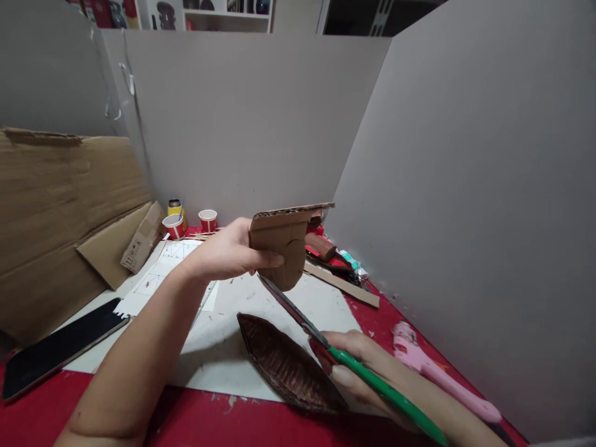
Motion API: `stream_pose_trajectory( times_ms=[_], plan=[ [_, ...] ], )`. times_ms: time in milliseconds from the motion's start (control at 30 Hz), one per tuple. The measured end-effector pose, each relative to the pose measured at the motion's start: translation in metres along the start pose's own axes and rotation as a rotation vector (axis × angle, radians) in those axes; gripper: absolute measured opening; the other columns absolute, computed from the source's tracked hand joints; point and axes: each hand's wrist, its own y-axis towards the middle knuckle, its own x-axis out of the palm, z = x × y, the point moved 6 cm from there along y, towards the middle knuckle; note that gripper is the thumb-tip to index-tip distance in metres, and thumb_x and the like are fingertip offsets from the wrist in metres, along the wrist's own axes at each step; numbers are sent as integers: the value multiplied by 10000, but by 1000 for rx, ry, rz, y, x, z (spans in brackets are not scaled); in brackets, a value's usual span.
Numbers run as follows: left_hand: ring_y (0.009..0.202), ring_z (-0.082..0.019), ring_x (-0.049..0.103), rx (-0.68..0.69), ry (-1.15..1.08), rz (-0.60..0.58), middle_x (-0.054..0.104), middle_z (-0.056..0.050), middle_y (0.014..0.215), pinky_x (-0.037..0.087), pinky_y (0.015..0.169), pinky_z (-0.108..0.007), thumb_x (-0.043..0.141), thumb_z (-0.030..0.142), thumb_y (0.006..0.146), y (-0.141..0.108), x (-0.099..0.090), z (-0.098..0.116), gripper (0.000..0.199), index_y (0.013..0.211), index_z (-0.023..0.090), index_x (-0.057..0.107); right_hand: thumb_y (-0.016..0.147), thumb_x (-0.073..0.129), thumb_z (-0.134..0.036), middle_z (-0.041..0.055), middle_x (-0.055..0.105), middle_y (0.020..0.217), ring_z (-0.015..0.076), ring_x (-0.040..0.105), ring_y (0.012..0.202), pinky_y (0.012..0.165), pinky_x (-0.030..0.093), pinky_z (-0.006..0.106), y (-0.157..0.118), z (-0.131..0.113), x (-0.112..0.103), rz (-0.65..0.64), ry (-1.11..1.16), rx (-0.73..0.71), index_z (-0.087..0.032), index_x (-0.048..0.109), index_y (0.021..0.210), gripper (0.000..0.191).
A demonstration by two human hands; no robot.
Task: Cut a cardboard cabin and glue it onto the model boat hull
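Note:
A small cardboard piece [279, 245] with a rounded lower end and a bent top flap is held up by my left hand [235, 251], its thumb on the front face. My right hand [351, 366] is closed around scissors [298, 316] with a green handle. The scissors' tip points up and left, close under the cardboard's lower left edge; whether it touches I cannot tell. Below lies a dark brown, boat-shaped piece [288, 366] on the white paper [214, 366]. Part of the right fingers is hidden behind the scissors' handle.
A phone [60, 347] and large cardboard sheets [60, 217] are at left. Two paper cups [207, 221] and a yellow bottle [175, 207] stand behind. A cardboard strip [344, 285] and a pink glue gun [437, 372] lie on the right. Grey panels [246, 124] surround the red table [46, 416].

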Motion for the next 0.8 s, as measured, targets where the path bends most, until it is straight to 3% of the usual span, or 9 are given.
stream_pose_trajectory(
  times_ms=[133, 300, 400, 500, 600, 800],
  plan=[
    [906, -218, 658, 10, -22, -11, 746, -76, 943, 518, 775, -327, 769, 177, 690, 0, 1, 0, 346, 1034, 156, 732, 885, 354, -779, 55, 571, 867, 216, 527, 824, 754, 449, 320, -5, -5, 0, 72, 0, 47, -189, 590, 868, 636],
    [896, -219, 663, 19, 4, -5, 747, -72, 938, 528, 783, -336, 762, 174, 697, 1, 1, 1, 328, 1024, 162, 741, 890, 370, -773, -1, 438, 710, 159, 418, 674, 609, 396, 270, -3, -18, 0, 97, 112, -14, -204, 500, 715, 609],
    [879, -214, 666, 15, 18, 7, 747, -61, 908, 527, 762, -321, 755, 164, 690, 1, 0, 1, 321, 1011, 169, 742, 902, 420, -732, -30, 343, 666, 129, 322, 612, 525, 300, 253, 0, -18, 5, -13, 195, -26, -210, 435, 717, 554],
    [765, -182, 643, -5, 43, 21, 725, -53, 838, 507, 636, -273, 755, 172, 673, 2, -3, -2, 279, 951, 154, 741, 886, 488, -709, -44, 298, 663, 114, 269, 597, 499, 234, 245, 2, -13, 9, -95, 260, -9, -211, 409, 741, 524],
    [601, -127, 558, -43, 92, 22, 673, -32, 747, 432, 487, -221, 759, 197, 654, 6, -7, -8, 268, 914, 136, 731, 896, 469, -712, -47, 295, 656, 111, 275, 585, 490, 240, 237, 5, -7, 9, -91, 254, 19, -214, 410, 752, 522],
    [582, -128, 539, -88, 122, 30, 651, -38, 745, 437, 465, -234, 759, 234, 628, 11, -11, -17, 309, 909, 113, 719, 900, 456, -706, -39, 322, 665, 131, 311, 616, 541, 304, 254, 9, -12, 1, -50, 158, -21, -224, 382, 709, 523]
  ],
)
